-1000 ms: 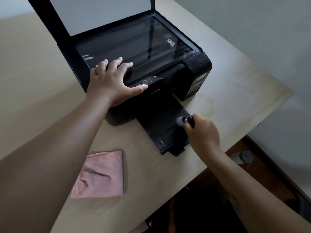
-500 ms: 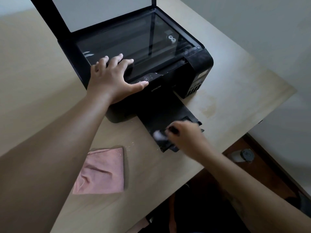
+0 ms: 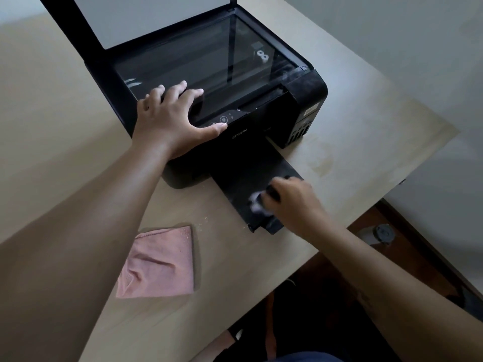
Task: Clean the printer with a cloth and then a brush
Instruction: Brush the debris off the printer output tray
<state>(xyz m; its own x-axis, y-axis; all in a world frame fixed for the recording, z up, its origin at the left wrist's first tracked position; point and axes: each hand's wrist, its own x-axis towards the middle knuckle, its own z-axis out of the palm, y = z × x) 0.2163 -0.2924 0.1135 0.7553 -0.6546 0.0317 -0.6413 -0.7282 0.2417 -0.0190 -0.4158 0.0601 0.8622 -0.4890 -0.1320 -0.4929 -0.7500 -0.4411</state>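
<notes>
The left hand (image 3: pixel 170 121) presses flat, fingers spread, steadying the printer (image 3: pixel 300 100); the right hand (image 3: pixel 292 199) keeps a closed grip on the brush (image 3: pixel 257 202), sweeping the output tray (image 3: pixel 235 184) (cloth (image 3: pixel 159 265) lies aside on the counter (image 3: pixel 352 142)).

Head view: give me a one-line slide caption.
Right hand brushes the printer output tray; left hand steadies it, pink cloth aside.

Setting: home office or study corner, evidenced by black inkjet printer-scanner (image 3: pixel 209 100) with raised lid on pale wood-grain counter (image 3: pixel 339 113), plain grey-white walls (image 3: pixel 392 35), dark reddish floor (image 3: pixel 407 259) below the counter's edge.
</notes>
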